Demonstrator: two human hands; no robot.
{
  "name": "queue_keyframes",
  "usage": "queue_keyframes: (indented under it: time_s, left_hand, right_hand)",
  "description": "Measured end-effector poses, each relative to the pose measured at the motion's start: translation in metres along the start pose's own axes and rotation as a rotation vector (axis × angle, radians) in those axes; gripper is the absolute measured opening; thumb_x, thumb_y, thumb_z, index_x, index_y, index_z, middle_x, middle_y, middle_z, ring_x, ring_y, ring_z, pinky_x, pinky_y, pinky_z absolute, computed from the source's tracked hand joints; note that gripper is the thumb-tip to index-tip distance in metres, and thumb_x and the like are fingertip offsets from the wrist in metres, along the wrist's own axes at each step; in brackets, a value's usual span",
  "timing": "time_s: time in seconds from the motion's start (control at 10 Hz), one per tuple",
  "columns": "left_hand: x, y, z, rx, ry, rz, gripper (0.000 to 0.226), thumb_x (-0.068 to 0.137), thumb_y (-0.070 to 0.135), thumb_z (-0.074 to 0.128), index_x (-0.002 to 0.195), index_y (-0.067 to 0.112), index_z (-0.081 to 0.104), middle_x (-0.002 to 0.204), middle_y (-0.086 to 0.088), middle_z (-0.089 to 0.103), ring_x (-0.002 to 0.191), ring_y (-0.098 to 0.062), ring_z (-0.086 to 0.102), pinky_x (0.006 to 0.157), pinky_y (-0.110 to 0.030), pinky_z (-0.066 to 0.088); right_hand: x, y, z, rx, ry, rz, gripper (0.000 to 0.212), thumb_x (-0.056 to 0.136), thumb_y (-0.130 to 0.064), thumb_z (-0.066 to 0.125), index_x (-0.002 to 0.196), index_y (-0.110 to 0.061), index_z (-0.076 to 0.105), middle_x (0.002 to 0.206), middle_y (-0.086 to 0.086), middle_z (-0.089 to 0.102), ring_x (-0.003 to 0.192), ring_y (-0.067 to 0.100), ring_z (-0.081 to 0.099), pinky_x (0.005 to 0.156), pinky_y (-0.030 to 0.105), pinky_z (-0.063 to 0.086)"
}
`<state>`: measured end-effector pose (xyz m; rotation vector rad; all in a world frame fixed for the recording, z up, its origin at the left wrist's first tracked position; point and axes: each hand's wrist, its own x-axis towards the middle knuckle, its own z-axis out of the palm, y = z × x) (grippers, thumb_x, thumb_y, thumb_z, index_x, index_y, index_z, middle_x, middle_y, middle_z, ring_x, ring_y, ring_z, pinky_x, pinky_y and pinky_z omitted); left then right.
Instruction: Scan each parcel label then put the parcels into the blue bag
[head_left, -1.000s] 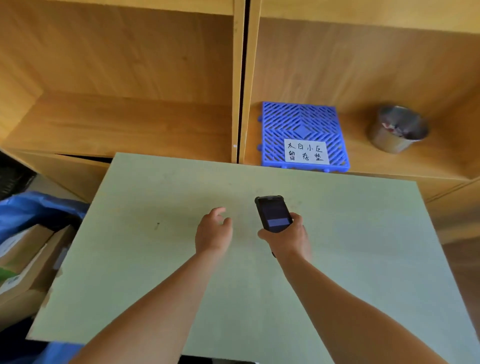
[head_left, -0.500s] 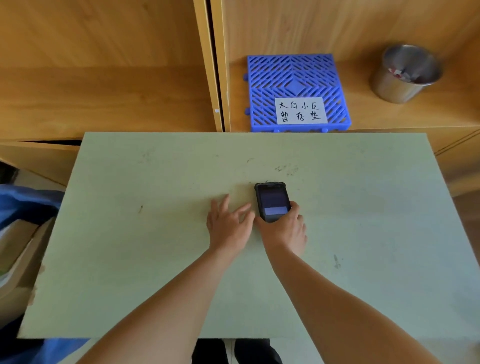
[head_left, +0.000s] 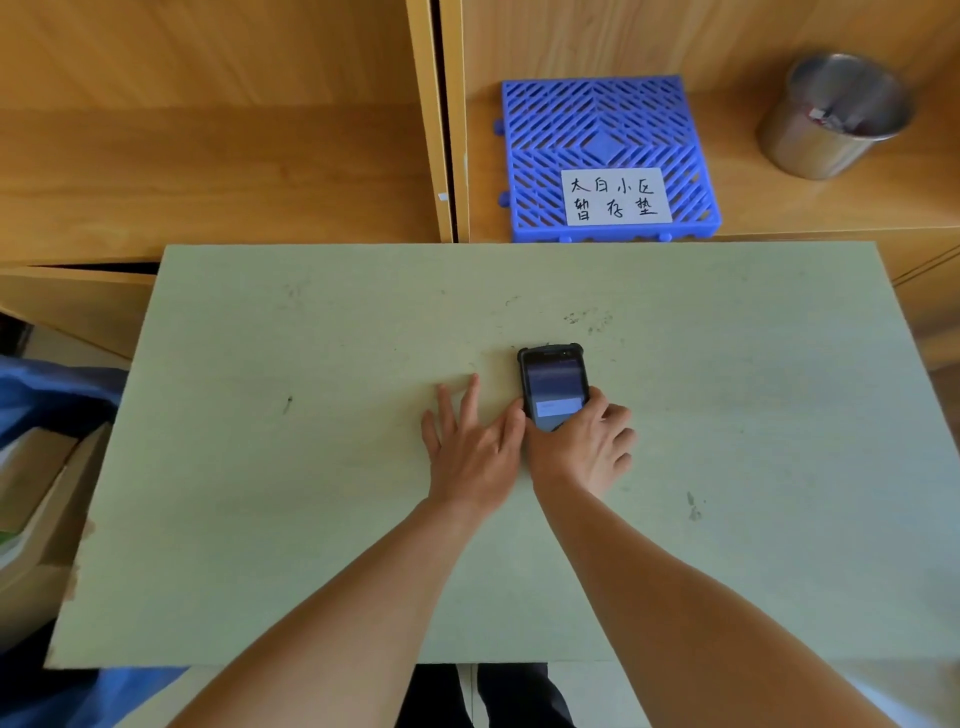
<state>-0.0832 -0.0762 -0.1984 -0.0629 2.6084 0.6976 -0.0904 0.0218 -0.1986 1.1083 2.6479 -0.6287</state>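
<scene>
A black handheld scanner (head_left: 553, 382) with a lit screen lies on the pale green table (head_left: 311, 519), near its middle. My right hand (head_left: 584, 449) rests on the scanner's near end, fingers curled around it. My left hand (head_left: 472, 447) lies flat on the table just left of the scanner, fingers spread, holding nothing. At the left edge, below the table, the blue bag (head_left: 47, 387) shows, with brown cardboard parcels (head_left: 31, 478) lying in or beside it. No parcel is on the table.
Wooden shelves stand behind the table. A blue plastic grid mat (head_left: 602, 124) with a handwritten white label lies on the right shelf, and a metal cup (head_left: 831, 114) stands further right.
My right hand has lowered the scanner from above the table onto its surface. My left hand went from loosely curled in the air to flat on the table. The view tilted down.
</scene>
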Motion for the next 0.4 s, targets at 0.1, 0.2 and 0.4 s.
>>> queue_keyframes:
  time_s: [0.1,0.2,0.4]
  left_hand:
    - [0.001,-0.004,-0.002,-0.005,0.05,0.016,0.042,0.103,0.047,0.032,0.142,0.046,0.047,0.166,0.003,0.011,0.153,-0.027,-0.006,0.122,-0.046,-0.001]
    - [0.005,-0.009,-0.012,-0.081,0.094,0.009,0.046,0.099,0.04,0.046,0.145,0.035,0.048,0.157,0.003,0.033,0.149,-0.02,0.016,0.121,-0.04,0.014]
    - [-0.006,-0.012,-0.052,-0.414,0.192,-0.116,0.054,0.093,0.029,0.051,0.146,0.035,0.04,0.133,0.006,0.051,0.115,-0.017,0.054,0.094,-0.033,0.046]
  right_hand:
    - [0.0,0.0,-0.003,-0.054,-0.019,-0.018,0.089,0.077,-0.062,0.075,0.146,-0.021,0.034,0.14,0.006,0.036,0.123,0.03,0.038,0.097,0.036,0.032]
    - [0.0,0.002,-0.008,-0.064,-0.049,-0.051,0.1,0.075,-0.067,0.073,0.151,-0.022,0.027,0.139,0.007,0.037,0.124,0.031,0.038,0.099,0.036,0.032]
    - [-0.009,0.002,-0.04,0.051,-0.047,-0.065,0.1,0.081,-0.057,0.073,0.158,-0.026,0.018,0.144,0.009,0.037,0.129,0.032,0.036,0.104,0.04,0.031]
